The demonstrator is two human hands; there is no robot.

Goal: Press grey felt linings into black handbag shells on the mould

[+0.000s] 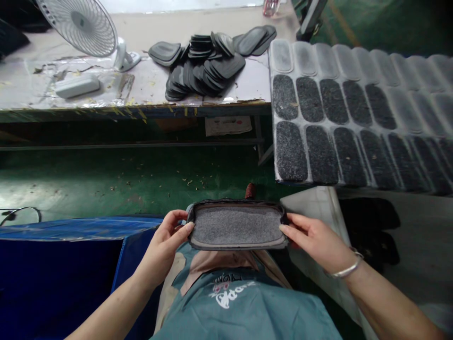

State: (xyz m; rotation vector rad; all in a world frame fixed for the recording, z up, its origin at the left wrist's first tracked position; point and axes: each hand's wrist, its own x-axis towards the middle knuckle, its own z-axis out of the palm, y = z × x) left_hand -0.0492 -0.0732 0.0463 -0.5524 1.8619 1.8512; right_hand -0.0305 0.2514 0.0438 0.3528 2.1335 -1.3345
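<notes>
While both hands pinch it at chest height, the grey pad [238, 225] sits level between them, fuzzy face up, dark rim all round.

- L hand [166, 243]: grip clenched on pad's L end, thumb on top, fingers under edge.
- R hand [314, 241]: grip clenched on pad's R end, thumb on top; silver bangle [345, 270] at wrist.
- Below the grip: teal apron [244, 302] w/ white print, covering lap.
- L of & below L grip: blue bin [71, 255], tarp-like wall, inside dark; contents can't tell.
- Beyond the grip, floor lvl: green floor [106, 179], scuffed, w/ small scraps scattered.
- Far beyond, up-left of grip: table [148, 89], pale top under worn plastic sheet, tape peeling at front edge. On it: white fan [81, 26], white flat box [77, 86], heap of dark pads [208, 59] loosely stacked & fanned out. Lower rail under table w/ a paper label [228, 125].
- Up-right of R grip: grey tray board [354, 113], tilted, carrying rows of oval pads, touching side by side; near rows dark & speckled, far row pale.
- Just R of R grip: pale slab edge [318, 208], and past it a dim grey surface w/ dark shapes, too shadowed to ID.
- Room: workshop, lighting dim at R side.
</notes>
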